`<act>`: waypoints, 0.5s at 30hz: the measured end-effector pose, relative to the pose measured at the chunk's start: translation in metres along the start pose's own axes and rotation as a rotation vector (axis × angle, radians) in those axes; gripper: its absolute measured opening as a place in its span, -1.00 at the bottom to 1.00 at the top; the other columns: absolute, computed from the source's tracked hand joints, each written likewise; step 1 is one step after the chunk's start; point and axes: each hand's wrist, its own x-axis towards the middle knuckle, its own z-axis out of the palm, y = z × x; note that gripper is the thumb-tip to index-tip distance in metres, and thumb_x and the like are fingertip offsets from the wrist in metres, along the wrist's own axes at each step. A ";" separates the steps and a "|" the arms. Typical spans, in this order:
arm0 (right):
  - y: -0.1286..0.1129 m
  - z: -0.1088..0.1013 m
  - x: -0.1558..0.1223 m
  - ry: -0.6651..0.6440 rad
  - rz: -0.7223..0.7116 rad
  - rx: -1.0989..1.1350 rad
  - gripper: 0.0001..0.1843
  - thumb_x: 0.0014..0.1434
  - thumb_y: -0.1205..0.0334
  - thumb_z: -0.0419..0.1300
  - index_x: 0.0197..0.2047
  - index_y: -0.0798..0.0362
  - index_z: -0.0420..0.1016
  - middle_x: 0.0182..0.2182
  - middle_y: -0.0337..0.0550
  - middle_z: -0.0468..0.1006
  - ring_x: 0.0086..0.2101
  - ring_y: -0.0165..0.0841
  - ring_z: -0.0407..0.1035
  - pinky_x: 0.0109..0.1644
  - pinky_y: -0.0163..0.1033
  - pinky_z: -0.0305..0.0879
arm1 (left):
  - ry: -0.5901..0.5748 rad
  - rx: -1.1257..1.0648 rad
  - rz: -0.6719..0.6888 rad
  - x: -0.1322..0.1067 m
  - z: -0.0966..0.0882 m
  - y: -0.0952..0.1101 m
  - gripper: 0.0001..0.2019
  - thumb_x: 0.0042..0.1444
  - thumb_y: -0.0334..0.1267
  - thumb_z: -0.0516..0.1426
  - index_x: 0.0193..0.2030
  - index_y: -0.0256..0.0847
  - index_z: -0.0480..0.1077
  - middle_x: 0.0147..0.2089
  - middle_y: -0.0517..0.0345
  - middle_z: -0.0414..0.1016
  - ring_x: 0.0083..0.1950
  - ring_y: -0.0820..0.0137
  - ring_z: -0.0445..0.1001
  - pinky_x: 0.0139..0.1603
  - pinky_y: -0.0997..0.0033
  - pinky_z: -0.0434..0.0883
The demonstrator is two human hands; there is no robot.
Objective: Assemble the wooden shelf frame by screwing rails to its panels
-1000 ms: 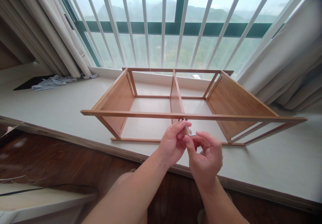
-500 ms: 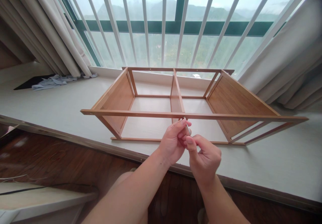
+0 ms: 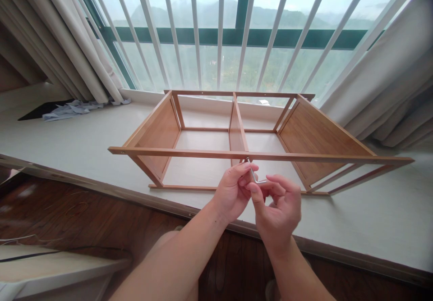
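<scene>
My left hand (image 3: 234,192) is closed, with thumb and fingertips around the long shaft of a silver hex key (image 3: 257,181). The key's upper end meets a small bolt head (image 3: 248,159) on the near rail (image 3: 189,154) of a brown wooden frame, where the middle panel (image 3: 238,123) joins it. My right hand (image 3: 278,208) is just right of the key's bend, its thumb and curled fingers parted. The key's short arm points toward those fingers and lies in plain sight, not pinched.
The frame lies on a pale window ledge (image 3: 379,220), with side panels left (image 3: 157,136) and right (image 3: 314,139). Behind it stand white window bars (image 3: 219,62). Curtains (image 3: 67,44) hang at both sides. Grey scraps (image 3: 76,109) lie far left; a white furniture piece (image 3: 61,269) is lower left.
My right hand's fingers have loosened and spread slightly to the right, uncovering the hex key's short arm. My left hand and the wooden frame have stayed in place.
</scene>
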 end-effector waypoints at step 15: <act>-0.004 0.001 0.005 0.018 -0.167 -0.161 -0.81 0.13 0.33 0.29 -0.17 0.02 0.43 -0.41 -0.27 0.52 -0.49 -0.47 0.39 -0.41 -0.35 0.34 | -0.002 -0.028 -0.005 0.001 0.001 0.001 -0.79 0.05 -0.15 0.24 -0.41 -0.26 0.43 -0.60 0.35 0.00 -0.54 0.56 0.12 -0.47 0.50 0.21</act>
